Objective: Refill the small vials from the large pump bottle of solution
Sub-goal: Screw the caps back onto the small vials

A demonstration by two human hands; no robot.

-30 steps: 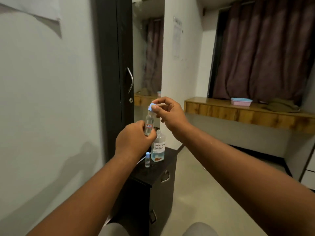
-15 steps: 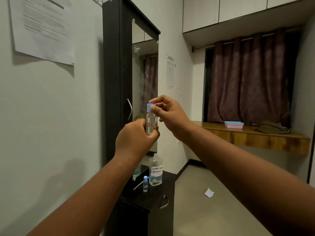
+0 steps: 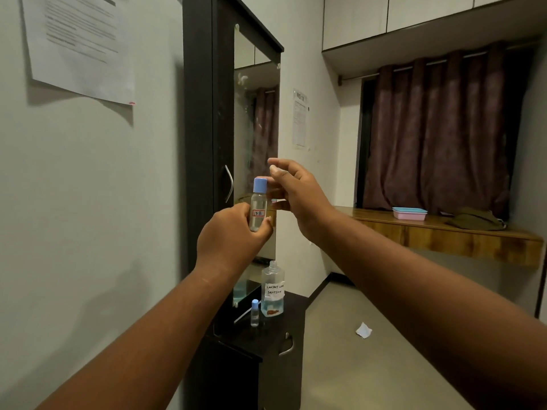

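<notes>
My left hand (image 3: pixel 232 232) grips a small clear vial (image 3: pixel 258 213) upright at chest height; it has a blue cap (image 3: pixel 260 184) and a red-framed label. My right hand (image 3: pixel 299 196) hovers just right of the cap, fingers loosely spread, holding nothing and not touching it. Below, on the dark cabinet top (image 3: pixel 284 324), stands the large clear bottle (image 3: pixel 273 291) labelled "contact lens solution", with no pump head on its neck. A second small blue-capped vial (image 3: pixel 255 312) stands just left of it.
A tall dark cabinet with a mirror door (image 3: pixel 254 143) rises behind the vials. A thin white tube (image 3: pixel 244 316) lies by the small vial. A wooden shelf (image 3: pixel 444 235) with a pink-blue box is at right. A paper scrap (image 3: pixel 363 330) lies on the floor.
My right hand has let go of the blue cap and drawn slightly up and right, fingers opening. The view has tilted upward, and the left hand keeps the vial.
</notes>
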